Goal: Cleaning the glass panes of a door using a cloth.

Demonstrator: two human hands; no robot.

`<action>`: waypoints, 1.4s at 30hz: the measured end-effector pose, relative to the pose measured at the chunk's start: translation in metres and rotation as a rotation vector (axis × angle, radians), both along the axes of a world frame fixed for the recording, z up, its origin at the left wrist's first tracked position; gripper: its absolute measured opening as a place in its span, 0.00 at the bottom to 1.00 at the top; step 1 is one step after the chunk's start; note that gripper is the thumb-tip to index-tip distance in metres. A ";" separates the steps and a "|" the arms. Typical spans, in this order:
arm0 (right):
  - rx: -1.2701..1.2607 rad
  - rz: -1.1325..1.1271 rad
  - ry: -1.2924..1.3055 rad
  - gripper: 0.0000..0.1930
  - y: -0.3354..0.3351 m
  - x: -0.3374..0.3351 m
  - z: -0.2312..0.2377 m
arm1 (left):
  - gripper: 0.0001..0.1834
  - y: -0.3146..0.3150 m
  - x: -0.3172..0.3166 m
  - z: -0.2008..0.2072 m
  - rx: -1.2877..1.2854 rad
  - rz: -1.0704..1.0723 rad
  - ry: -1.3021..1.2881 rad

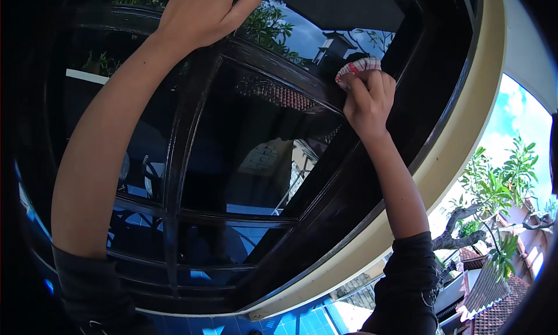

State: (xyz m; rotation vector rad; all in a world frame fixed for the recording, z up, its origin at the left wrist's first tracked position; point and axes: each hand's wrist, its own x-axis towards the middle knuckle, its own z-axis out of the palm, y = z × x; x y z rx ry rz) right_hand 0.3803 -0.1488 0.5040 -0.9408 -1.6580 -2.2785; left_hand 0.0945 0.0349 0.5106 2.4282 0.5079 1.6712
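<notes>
My right hand [369, 99] is closed on a bunched cloth [365, 65], white with red and dark checks. The cloth is pressed against the dark wooden window frame [279, 60], near the upper right corner of a glass pane [232, 131]. Higher up and to the left, my left hand [203, 12] is spread over the upper part of the window with its thumb stretched out. The other fingers of that hand are cut off by the top edge of the view. Nothing shows in it.
Narrow dark bars divide the window into several panes, which reflect plants, roofs and sky. A cream wall edge [459, 125] curves along the right side. Beyond it are a leafy tree [500, 178] and tiled roofs [500, 306]. Blue floor tiles [302, 323] lie below.
</notes>
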 end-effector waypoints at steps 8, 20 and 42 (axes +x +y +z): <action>0.114 0.122 0.192 0.11 0.030 -0.022 -0.010 | 0.20 0.023 0.005 -0.007 0.101 0.097 -0.022; 0.192 0.227 0.261 0.07 0.028 -0.019 0.020 | 0.22 0.025 0.009 -0.013 0.886 0.282 -0.438; -0.013 0.222 0.233 0.07 -0.006 0.006 0.032 | 0.22 0.051 0.019 -0.018 0.813 0.332 -0.419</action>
